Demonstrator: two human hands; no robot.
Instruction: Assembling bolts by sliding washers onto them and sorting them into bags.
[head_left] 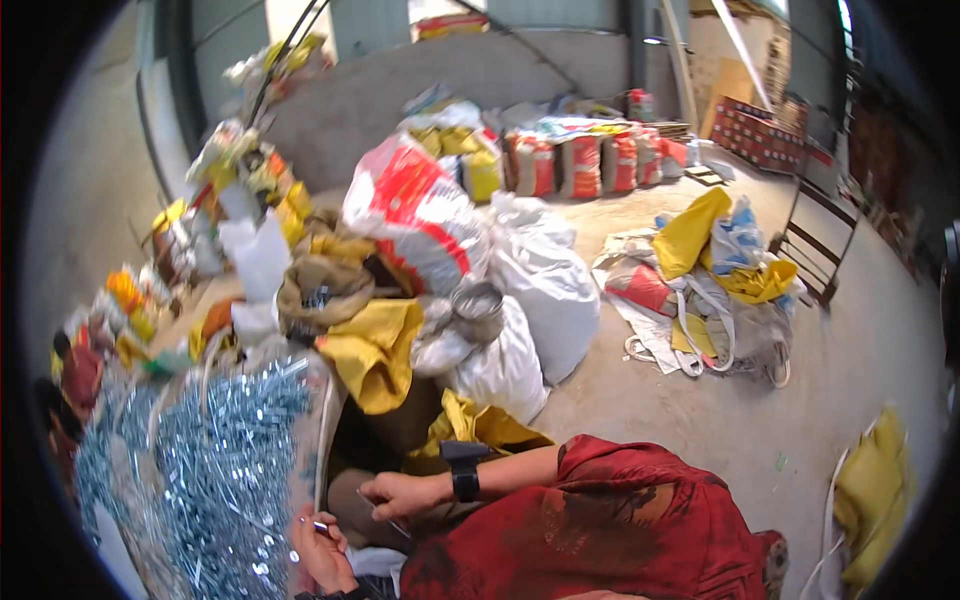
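Note:
A large heap of shiny bolts [235, 430] covers the table at my left. At the heap's near right edge is my left hand [325, 560], its fingers curled around a small metal bolt [320, 527]. My right hand [402, 495] reaches in from the right, a black band on its wrist, and pinches a thin metal rod [398, 527]; its full shape is too small to make out. The two hands are close together but apart, beside the table's edge. A red sleeve [600, 530] covers most of my right arm.
Yellow sacks [375, 350] and stuffed white sacks [545, 290] stand just beyond the table. Flattened sacks [690, 290] lie on the floor to the right, near a dark metal frame [815, 245]. Filled red-and-white bags [580, 165] line the back wall.

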